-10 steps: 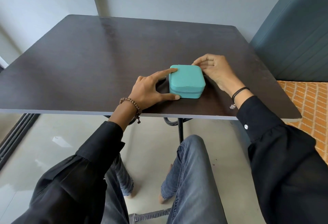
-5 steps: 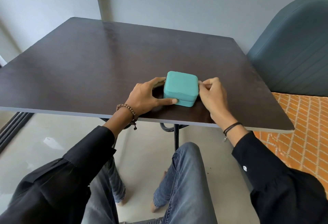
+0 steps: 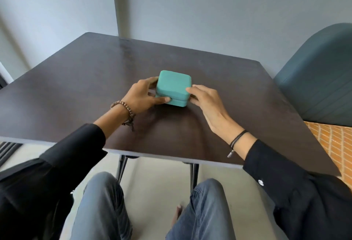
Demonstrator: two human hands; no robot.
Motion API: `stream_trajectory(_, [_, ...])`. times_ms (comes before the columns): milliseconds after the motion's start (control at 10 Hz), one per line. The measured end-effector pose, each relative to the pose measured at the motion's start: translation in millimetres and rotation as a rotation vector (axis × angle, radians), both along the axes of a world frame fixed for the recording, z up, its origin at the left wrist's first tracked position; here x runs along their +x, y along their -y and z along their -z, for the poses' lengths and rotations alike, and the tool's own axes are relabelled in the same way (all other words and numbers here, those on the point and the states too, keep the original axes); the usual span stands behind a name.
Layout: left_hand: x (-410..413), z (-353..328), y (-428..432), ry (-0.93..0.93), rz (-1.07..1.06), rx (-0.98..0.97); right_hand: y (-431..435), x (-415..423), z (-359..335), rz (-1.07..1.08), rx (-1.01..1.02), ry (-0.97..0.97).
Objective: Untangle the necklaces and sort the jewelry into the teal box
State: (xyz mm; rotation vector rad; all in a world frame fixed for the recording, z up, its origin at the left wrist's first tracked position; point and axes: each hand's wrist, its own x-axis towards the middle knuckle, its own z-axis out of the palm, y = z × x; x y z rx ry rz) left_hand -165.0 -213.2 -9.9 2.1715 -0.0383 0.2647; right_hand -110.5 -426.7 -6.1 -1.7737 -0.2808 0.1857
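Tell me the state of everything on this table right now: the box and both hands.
teal box: closed, lid down, sitting flat on the table; no jewelry in view.
left hand: grips the box's left side, thumb along the front seam.
right hand: holds the box's right side, thumb on the lid's corner.

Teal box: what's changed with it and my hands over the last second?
The right hand slid from the far right corner of the teal box round to its near right corner, fingers now against the seam; whether they pinch anything is hidden. The left hand keeps gripping the box's left side, thumb on the front. The box stays closed on the table.
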Motion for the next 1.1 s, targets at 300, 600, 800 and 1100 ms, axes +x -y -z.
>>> stream_trajectory(300, [88, -14, -121, 0.04, -0.185, 0.025, -136, 96, -14, -0.18, -0.022, 0.094])
stream_trajectory(600, [150, 9, -191, 0.046, -0.365, 0.046, -226, 169, 17, -0.234, -0.07, 0.137])
stream_trajectory(800, [172, 18, -205, 0.024, -0.425, 0.085, -246, 194, 28, -0.235, -0.111, 0.162])
stream_trajectory(1100, [170, 5, -173, 0.009, -0.566, 0.195, -230, 168, 14, -0.13, -0.201, 0.249])
